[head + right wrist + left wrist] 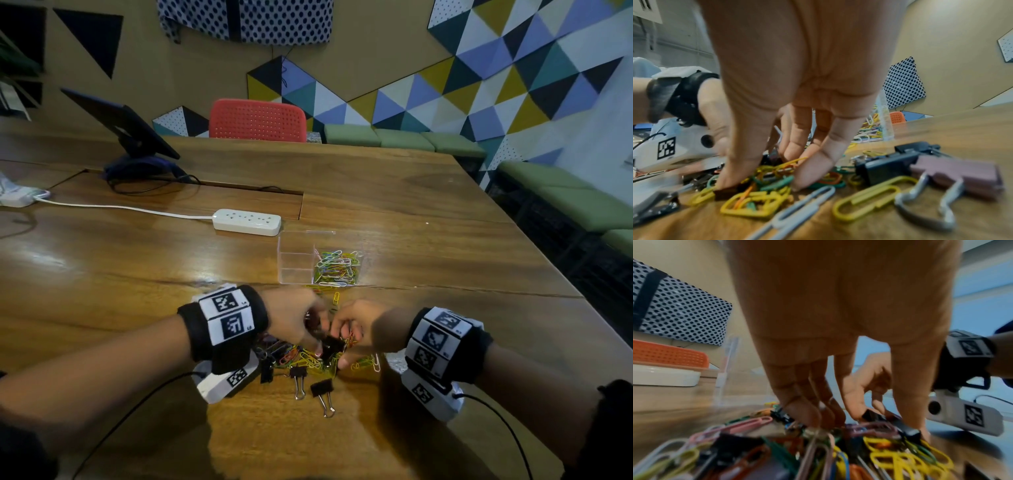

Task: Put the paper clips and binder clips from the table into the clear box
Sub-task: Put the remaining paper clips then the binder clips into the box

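Note:
A heap of coloured paper clips (308, 359) and black binder clips lies on the wooden table (428, 212) near me. Both hands meet over it. My left hand (317, 337) curls its fingers (812, 415) and thumb down round a bunch of clips. My right hand (342, 346) pinches into the heap, thumb (729, 175) on a dark binder clip (725, 193), fingers (809, 170) on paper clips. Two binder clips (323, 394) lie loose in front. Beyond the hands stands the clear box (294, 257), with paper clips (337, 269) in its right part.
A white power strip (246, 222) with its cable lies behind the box. A tablet on a stand (133, 137) is at the back left, a red chair (257, 120) beyond the table. A pink binder clip (953, 172) lies right of my right hand.

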{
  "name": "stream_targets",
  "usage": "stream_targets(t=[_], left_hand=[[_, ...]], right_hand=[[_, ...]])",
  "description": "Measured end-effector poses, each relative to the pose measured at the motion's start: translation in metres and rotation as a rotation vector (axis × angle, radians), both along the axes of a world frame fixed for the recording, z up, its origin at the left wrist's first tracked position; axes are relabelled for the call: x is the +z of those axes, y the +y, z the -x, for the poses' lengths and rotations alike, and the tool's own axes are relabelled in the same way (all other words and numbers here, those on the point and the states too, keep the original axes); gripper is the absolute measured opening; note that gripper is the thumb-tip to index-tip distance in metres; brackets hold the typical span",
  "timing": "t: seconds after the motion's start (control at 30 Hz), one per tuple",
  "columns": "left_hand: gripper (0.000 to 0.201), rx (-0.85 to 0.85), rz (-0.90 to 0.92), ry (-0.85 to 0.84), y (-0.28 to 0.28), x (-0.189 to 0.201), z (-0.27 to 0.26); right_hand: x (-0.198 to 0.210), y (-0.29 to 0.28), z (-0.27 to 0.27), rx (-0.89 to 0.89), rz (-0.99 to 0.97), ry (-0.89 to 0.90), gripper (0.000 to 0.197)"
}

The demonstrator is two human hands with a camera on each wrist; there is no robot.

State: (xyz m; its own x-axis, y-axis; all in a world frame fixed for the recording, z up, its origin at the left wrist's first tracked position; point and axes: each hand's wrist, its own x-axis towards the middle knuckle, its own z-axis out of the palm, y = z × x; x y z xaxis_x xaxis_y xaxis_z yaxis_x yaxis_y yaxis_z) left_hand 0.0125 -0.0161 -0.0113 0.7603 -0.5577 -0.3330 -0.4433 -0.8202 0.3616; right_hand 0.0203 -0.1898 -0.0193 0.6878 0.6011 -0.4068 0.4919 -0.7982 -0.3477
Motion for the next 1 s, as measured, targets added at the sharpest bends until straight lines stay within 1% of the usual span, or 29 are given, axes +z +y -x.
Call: stream_targets(t=[0.1, 0.17, 0.23, 0.3, 0.37, 0.43, 0.53, 0.67, 0.83, 0.9, 1.0], left_hand=[[0.053, -0.032, -0.076, -0.016, -0.004, -0.002, 0.008], [0.057, -0.065, -0.116, -0.064, -0.007, -0.002, 0.012], [0.056, -0.087, -0.135, -0.111, -0.009, -0.004, 0.014], [0.051, -0.084, -0.115, -0.141, -0.01, -0.007, 0.014], [0.044, -0.088, -0.09, -0.166, -0.01, -0.008, 0.012], [0.04, -0.11, -0.097, -0.194, -0.011, -0.008, 0.012], [0.039, -0.173, -0.157, -0.252, -0.013, -0.011, 0.012], [0.041, -0.207, -0.24, -0.274, -0.014, -0.015, 0.009], [0.031, -0.21, -0.183, -0.31, -0.012, -0.017, 0.004], [0.029, -0.183, -0.169, -0.314, -0.01, -0.016, 0.003], [0.032, -0.115, -0.083, -0.287, -0.007, -0.016, -0.001]], right_hand=[[0.0, -0.002, 0.0, -0.027, -0.035, 0.014, 0.042], [0.001, -0.004, 0.001, -0.025, -0.029, 0.016, 0.046], [0.003, -0.006, 0.001, -0.01, -0.001, 0.027, 0.054], [0.003, -0.008, 0.001, -0.001, 0.027, 0.038, 0.06], [0.002, -0.011, -0.001, 0.007, 0.029, 0.052, 0.062], [0.002, -0.012, -0.002, 0.002, 0.011, 0.064, 0.058], [0.001, -0.014, -0.004, -0.017, -0.006, 0.064, 0.046], [0.0, -0.013, -0.003, 0.0, 0.003, -0.004, 0.037], [0.002, -0.011, 0.0, 0.015, 0.054, -0.062, 0.031], [0.003, -0.01, 0.0, 0.008, 0.056, -0.076, 0.028], [0.003, -0.01, -0.002, -0.019, 0.026, -0.071, 0.025]])
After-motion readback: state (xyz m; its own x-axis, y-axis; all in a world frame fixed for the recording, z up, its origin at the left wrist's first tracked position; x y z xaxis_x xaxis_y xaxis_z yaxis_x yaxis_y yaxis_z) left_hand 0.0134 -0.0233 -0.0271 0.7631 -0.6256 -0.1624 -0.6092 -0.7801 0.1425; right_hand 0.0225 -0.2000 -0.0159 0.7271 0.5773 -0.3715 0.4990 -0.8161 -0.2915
